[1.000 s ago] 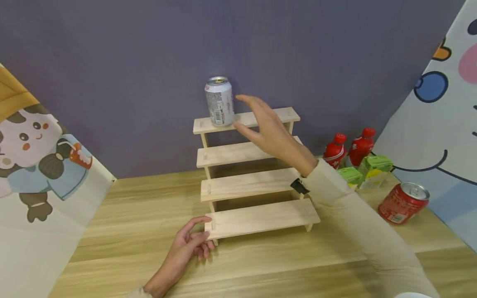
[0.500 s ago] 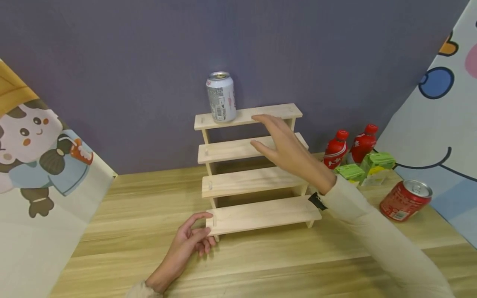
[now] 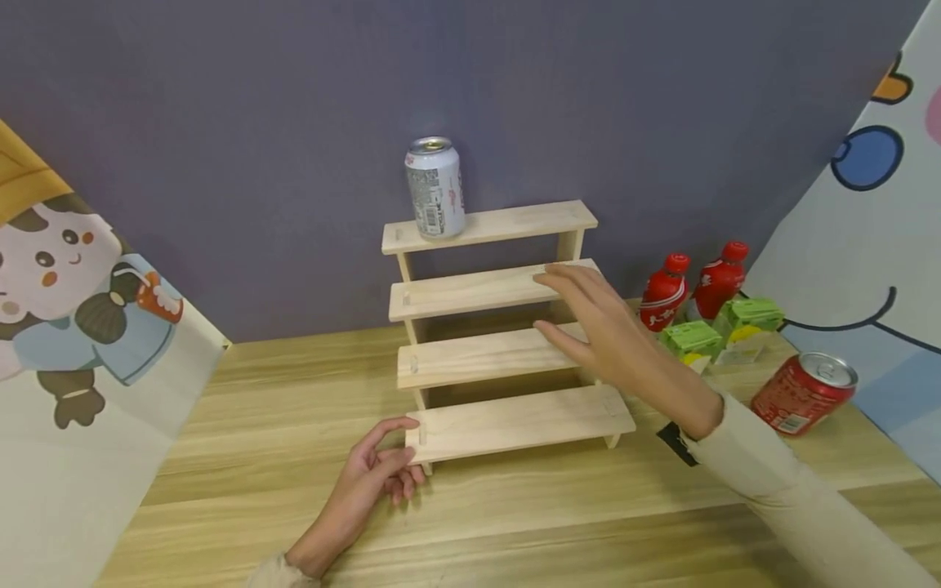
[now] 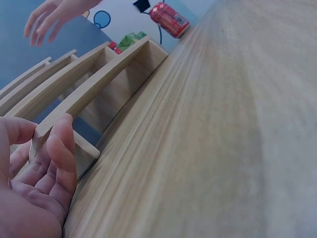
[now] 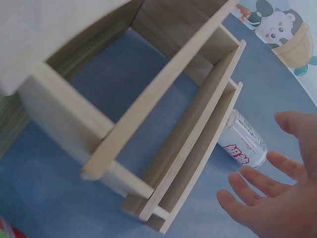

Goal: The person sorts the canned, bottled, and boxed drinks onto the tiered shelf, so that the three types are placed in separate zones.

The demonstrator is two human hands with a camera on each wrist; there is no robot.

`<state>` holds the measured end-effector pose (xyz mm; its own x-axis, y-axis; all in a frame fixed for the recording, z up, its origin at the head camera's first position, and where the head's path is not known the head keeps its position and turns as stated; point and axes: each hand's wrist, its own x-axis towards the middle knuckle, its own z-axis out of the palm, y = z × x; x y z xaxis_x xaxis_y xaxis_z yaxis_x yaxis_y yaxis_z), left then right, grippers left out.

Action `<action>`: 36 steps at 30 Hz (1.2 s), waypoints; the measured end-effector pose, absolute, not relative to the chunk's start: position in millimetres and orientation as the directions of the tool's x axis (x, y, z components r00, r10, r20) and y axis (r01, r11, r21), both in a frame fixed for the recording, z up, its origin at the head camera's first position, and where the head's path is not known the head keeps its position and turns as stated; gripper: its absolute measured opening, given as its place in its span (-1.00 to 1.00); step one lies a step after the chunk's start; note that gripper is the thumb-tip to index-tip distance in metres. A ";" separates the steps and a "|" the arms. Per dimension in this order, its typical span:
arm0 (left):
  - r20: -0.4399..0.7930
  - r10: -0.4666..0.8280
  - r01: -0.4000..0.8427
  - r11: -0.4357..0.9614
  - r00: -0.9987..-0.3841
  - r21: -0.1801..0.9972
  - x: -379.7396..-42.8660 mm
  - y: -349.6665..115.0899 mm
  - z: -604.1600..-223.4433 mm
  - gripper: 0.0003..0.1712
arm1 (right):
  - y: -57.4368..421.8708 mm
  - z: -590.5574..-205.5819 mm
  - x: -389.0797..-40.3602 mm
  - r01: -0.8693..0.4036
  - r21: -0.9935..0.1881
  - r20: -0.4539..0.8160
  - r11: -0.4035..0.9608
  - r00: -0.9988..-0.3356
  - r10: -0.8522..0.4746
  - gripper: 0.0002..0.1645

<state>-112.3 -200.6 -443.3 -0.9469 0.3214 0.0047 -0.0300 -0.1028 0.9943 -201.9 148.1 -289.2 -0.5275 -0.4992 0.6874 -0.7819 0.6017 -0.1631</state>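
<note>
A pale wooden four-step display rack [image 3: 515, 425] stands on the table against the dark back wall. My left hand [image 3: 363, 480] grips the left end of its lowest step; in the left wrist view, thumb and fingers [image 4: 62, 148] lie around the board's end. On the top step, toward the left, a white drink can [image 3: 435, 192] is upright. My right hand [image 3: 606, 335] hovers over the rack's right side with fingers spread and nothing held. Beyond that hand, in the right wrist view, the same white can [image 5: 242, 141] shows red lettering.
To the rack's right stand two red bottles [image 3: 664, 296] with red caps. Two green-topped drink cartons [image 3: 750, 320] are in front of them. Nearer the right panel is a red can [image 3: 803, 394]. Cartoon-printed panels [image 3: 81, 327] flank the wood-grain table [image 3: 515, 523].
My right hand has drawn away from the white can, moving down and to the right. The can stays on the top step. My left hand keeps its hold on the rack.
</note>
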 end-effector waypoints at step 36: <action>-0.021 0.308 -0.054 -0.099 -0.951 0.994 -111.5 -199.4 -440.5 -0.47 | 279.2 -334.0 -140.0 -0.595 -0.134 0.715 0.792 -0.612 -0.339 -0.27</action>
<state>-111.5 -199.4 -440.5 -0.9512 0.3079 -0.0211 -0.0540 -0.0986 0.9937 -140.0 279.2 -334.0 -0.6121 -0.3386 0.7146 -0.5951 0.7923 -0.1343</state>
